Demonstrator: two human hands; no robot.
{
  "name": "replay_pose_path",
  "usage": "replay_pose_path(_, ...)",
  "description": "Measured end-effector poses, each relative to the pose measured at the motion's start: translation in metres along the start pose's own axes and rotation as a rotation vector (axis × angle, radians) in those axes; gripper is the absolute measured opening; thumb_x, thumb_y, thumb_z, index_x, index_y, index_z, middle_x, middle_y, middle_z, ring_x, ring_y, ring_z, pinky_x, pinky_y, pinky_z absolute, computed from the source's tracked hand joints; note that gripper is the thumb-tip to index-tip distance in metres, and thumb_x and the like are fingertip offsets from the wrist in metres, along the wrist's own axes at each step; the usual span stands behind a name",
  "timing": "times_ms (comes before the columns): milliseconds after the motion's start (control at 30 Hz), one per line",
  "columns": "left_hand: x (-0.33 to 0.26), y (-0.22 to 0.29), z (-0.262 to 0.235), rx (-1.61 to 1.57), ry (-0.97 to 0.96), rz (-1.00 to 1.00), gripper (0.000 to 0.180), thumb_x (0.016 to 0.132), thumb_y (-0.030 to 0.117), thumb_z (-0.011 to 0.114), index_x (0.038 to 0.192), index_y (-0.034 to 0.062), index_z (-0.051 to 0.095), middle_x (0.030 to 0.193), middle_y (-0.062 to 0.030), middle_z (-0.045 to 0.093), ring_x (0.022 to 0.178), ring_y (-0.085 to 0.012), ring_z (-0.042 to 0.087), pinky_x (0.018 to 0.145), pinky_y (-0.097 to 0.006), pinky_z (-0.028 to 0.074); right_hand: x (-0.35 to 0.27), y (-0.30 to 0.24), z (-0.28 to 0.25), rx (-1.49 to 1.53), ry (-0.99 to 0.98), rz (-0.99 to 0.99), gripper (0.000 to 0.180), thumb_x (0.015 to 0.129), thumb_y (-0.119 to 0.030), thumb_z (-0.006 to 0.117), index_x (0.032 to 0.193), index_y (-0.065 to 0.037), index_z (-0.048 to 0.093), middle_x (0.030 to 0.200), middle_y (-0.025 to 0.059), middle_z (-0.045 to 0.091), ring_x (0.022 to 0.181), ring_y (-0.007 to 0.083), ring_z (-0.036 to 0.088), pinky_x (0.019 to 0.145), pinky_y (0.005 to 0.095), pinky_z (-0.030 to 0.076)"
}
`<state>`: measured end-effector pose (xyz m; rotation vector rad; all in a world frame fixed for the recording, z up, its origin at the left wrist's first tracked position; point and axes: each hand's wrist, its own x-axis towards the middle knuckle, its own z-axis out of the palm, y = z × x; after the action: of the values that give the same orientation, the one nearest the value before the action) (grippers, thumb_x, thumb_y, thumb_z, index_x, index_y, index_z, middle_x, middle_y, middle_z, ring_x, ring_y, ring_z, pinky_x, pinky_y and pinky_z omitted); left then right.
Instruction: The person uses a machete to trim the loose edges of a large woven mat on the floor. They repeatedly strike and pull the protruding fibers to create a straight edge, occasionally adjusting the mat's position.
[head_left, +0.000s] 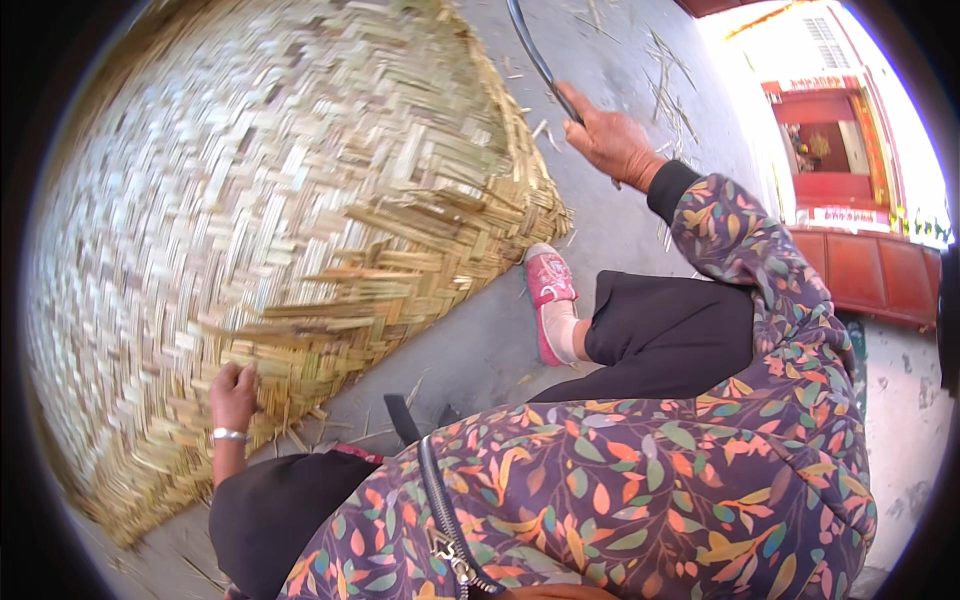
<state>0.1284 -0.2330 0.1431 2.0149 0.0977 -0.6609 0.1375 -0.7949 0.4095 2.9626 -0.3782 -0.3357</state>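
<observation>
Closest in, a leaf-patterned top (640, 500) fills the lower view, with a dark strap (440, 500) running across it. Just above, the left hand (233, 395), a silver bangle (228, 435) on its wrist, presses on the near edge of the big woven bamboo mat (250, 200). Its grip is curled, fingers bent down onto the loose strip ends at the mat's fraying border; whether it pinches a single strip, I cannot tell. The mat lies on the grey concrete floor (480, 340) and takes up the whole left half of the view, its herringbone weave running away to the upper left.

Moving out, a pink shoe (551, 300) sits on the floor just beside the mat's lower right edge, below a black trouser leg (670, 335).

Farther up, the right hand (615, 140) is raised, its grip wrapped tight around the handle of a dark curved blade (535, 55) that points up and away over the floor. Bamboo scraps (670, 80) are scattered near it. Beyond, at the far right, red wooden doors (850, 250) stand in bright sunlight.
</observation>
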Motion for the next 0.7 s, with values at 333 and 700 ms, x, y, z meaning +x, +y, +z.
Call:
replay_pose_path(333, 0.031, 0.386, 0.156, 0.844, -0.238, 0.347, 0.028, 0.09, 0.025, 0.068, 0.082, -0.001, 0.061, 0.072, -0.0082, 0.063, 0.064, -0.0227, 0.06, 0.064, -0.037, 0.05, 0.098, 0.236, 0.107, 0.043, -0.157, -0.31, 0.065, 0.095, -0.032, 0.043, 0.155, -0.025, 0.019, 0.093, 0.0163, 0.069, 0.077, 0.0338, 0.067, 0.069, 0.0452, 0.053)
replay_pose_path(700, 0.192, 0.485, 0.484, 1.198, -0.455, 0.534, 0.04, 0.099, 0.043, 0.048, 0.101, 0.0075, 0.067, 0.106, -0.0138, 0.068, 0.102, -0.0301, 0.065, 0.091, -0.045, 0.047, 0.236, 0.305, 0.207, 0.211, -0.056, -0.759, 0.073, 0.09, -0.029, 0.054, 0.155, -0.027, 0.02, 0.086, 0.0141, 0.066, 0.068, 0.0332, 0.065, 0.06, 0.0434, 0.055)
